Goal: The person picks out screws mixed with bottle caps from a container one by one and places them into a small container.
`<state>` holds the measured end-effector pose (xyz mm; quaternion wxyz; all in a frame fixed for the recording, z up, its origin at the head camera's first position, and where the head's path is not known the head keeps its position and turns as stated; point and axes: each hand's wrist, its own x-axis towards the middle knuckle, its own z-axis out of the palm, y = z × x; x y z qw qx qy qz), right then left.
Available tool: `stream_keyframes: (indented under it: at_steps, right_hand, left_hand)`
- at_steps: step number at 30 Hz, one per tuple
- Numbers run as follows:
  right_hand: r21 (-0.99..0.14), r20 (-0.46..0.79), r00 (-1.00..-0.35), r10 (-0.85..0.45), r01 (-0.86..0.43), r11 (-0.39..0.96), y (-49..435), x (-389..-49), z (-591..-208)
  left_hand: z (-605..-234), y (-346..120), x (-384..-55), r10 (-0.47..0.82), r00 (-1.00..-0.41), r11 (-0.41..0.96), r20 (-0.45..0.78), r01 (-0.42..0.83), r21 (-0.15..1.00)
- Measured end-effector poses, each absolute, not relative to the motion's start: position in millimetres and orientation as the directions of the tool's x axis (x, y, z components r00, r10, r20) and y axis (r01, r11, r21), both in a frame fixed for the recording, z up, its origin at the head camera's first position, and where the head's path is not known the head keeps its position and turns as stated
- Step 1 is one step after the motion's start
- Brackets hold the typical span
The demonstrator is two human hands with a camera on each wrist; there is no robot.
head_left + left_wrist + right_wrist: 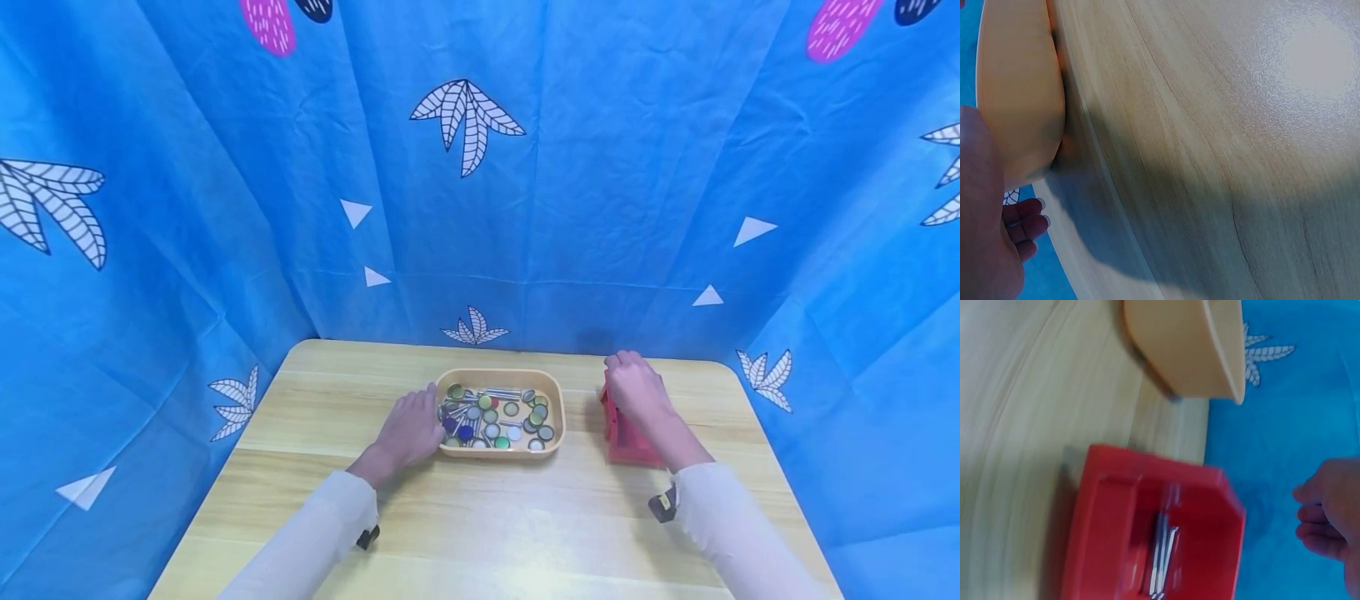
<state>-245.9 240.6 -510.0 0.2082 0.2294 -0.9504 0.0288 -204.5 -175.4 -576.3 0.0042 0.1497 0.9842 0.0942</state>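
Observation:
A tan oval tray (560, 417) holds several round caps in green, blue, white and yellowish colours, mixed with slim shiny metal pieces. My left hand (408, 427) rests against the tray's left end, its upper fingers right at the rim. In the left wrist view, the other fingers (1022, 234) hang loosely bent below the tray. To the tray's right stands a red box (630, 450), with a few slim metal pieces (1161, 556) lying inside. My right hand (633, 385) is over the box's far end with bent fingers; I cannot tell whether anything is pinched.
The light wooden table (480, 517) ends at a blue patterned cloth (570, 208), which hangs behind it and at both sides. A dark wrist device (663, 505) sits at the right cuff, and another (367, 537) at the left.

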Motion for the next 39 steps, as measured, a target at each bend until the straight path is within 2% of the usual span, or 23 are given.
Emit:
stream_keyframes:
  at_steps: [7, 15, 24, 31, 39]
  right_hand:
    - [-0.12, 0.415, -0.814, -0.406, -0.491, 0.863, 218, -249, -507]
    - [-0.219, 0.396, -0.806, -0.439, -0.548, 0.808, 188, -248, -506]
    - [-0.215, 0.325, -0.763, -0.559, -0.635, 0.742, 154, -244, -514]
    - [-0.285, 0.198, -0.789, -0.582, -0.615, 0.736, 132, -245, -528]
    - [-0.304, 0.129, -0.752, -0.646, -0.65, 0.696, 119, -246, -550]
  left_hand:
    - [-576, -174, -205, 0.284, -0.959, 0.944, -0.011, 0.277, 0.178]
    - [-575, -174, -205, 0.288, -0.958, 0.946, -0.015, 0.282, 0.158]
    - [-574, -174, -205, 0.28, -0.96, 0.948, -0.019, 0.274, 0.162]
    - [-570, -174, -206, 0.279, -0.96, 0.949, -0.016, 0.273, 0.161]
    - [-572, -173, -206, 0.277, -0.961, 0.949, -0.028, 0.268, 0.166]
